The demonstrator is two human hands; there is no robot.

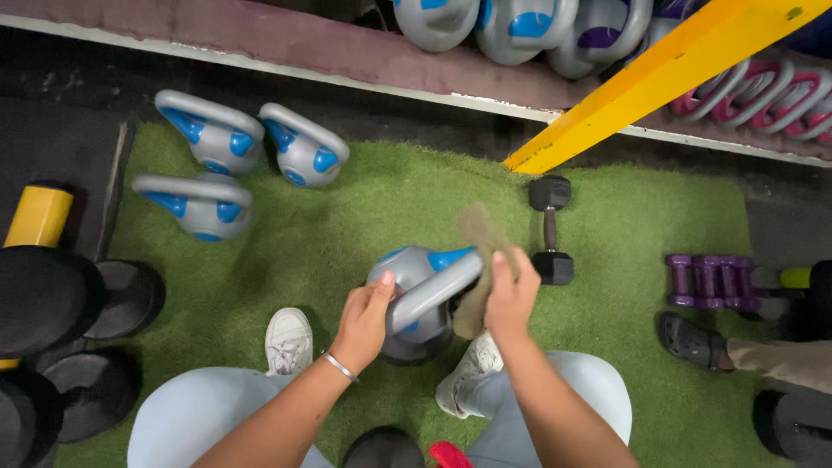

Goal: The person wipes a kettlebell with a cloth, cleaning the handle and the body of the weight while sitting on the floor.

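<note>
A grey kettlebell (414, 270) with blue patches stands on the green turf between my white shoes. My left hand (364, 316) grips the near end of its grey handle. My right hand (511, 295) holds a brownish cloth (482, 238) against the far end of the handle; the cloth is blurred. A thin bracelet sits on my left wrist.
Three more grey and blue kettlebells (227, 156) lie at the upper left of the turf (347, 225). A black dumbbell (549, 230) lies right of my hands, purple dumbbells (711, 279) farther right. A yellow beam (659, 78) slants above. Black weights (52, 303) at left. Another person's sandalled foot (689, 340) at right.
</note>
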